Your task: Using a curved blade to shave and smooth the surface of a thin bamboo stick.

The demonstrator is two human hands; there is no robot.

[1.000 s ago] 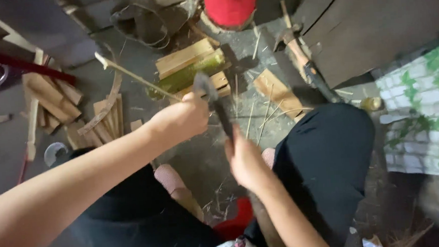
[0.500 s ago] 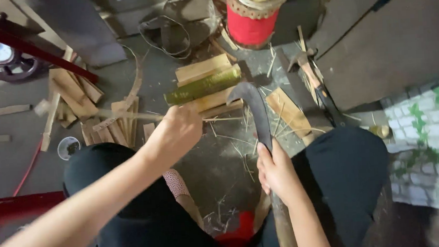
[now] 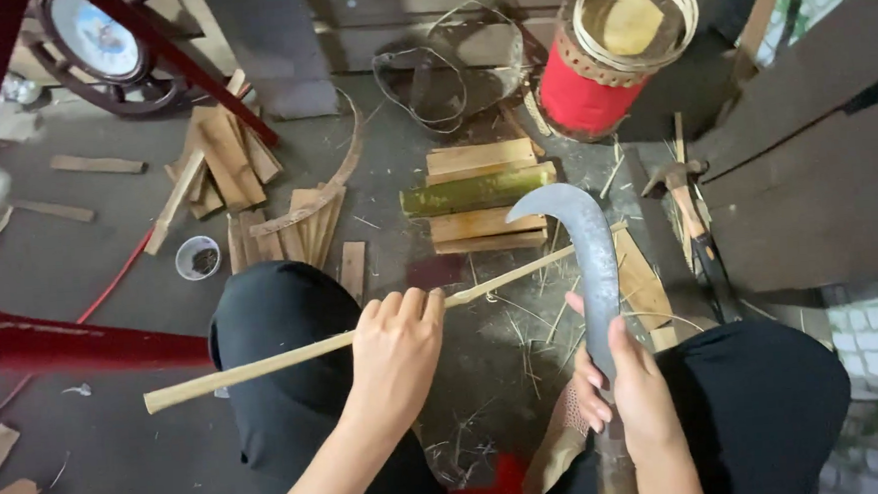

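Left hand (image 3: 396, 351) gripping bamboo strip (image 3: 265, 364), right hand (image 3: 626, 382) — curved knife (image 3: 590, 259)

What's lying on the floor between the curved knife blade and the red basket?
In the head view, a stack of split bamboo pieces, one with green skin, lies between the curved blade held by the right hand and the red basket.

one curved knife (image 3: 588, 259), one hammer (image 3: 685, 204), one red drum (image 3: 614, 52)
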